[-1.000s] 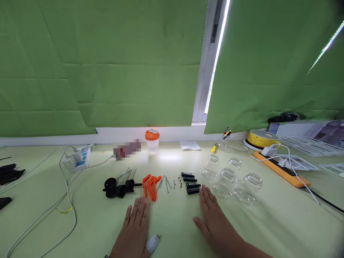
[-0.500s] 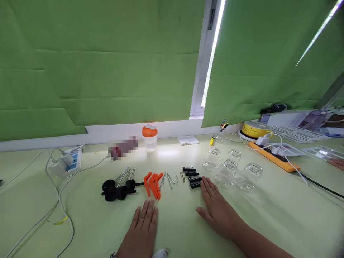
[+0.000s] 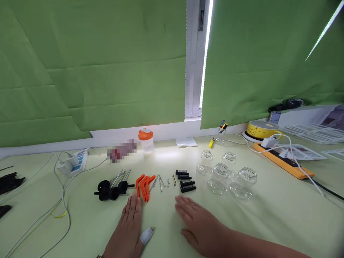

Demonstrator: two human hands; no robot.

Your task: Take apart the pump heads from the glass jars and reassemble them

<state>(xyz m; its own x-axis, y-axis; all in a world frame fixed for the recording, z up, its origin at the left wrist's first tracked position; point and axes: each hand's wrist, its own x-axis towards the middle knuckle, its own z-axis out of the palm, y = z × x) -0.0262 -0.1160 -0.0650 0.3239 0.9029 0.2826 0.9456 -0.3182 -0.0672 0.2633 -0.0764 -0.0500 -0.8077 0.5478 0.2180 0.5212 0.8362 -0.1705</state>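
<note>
Flat on the pale table, my left hand (image 3: pixel 125 225) has its fingers stretched out and a white wrap on the thumb; it holds nothing. Its fingertips lie just below the bent orange handles (image 3: pixel 145 186). Left of those is a cluster of black plastic parts (image 3: pixel 111 192) with metal rods (image 3: pixel 118 178). My right hand (image 3: pixel 199 222), slightly blurred, is open with nothing in it, below several black pieces with springs (image 3: pixel 187 184). Between the handles and these lie long thin screws (image 3: pixel 161 182) and tiny brass-coloured and silver pieces (image 3: pixel 174 180). Several clear glass jars (image 3: pixel 217 179) stand upper right of my right hand.
At the back are an orange-lidded cup (image 3: pixel 146 141), a paper sheet (image 3: pixel 186 142) and a yellow-handled tool (image 3: pixel 211 143). An orange power strip (image 3: pixel 285 163) sits right. On the left, cables (image 3: pixel 63 200) run from a white power strip (image 3: pixel 77 161).
My right hand has moved left and toward me, away from the black spring pieces. My left thumb with its wrap now shows fully. The view has shifted slightly.
</note>
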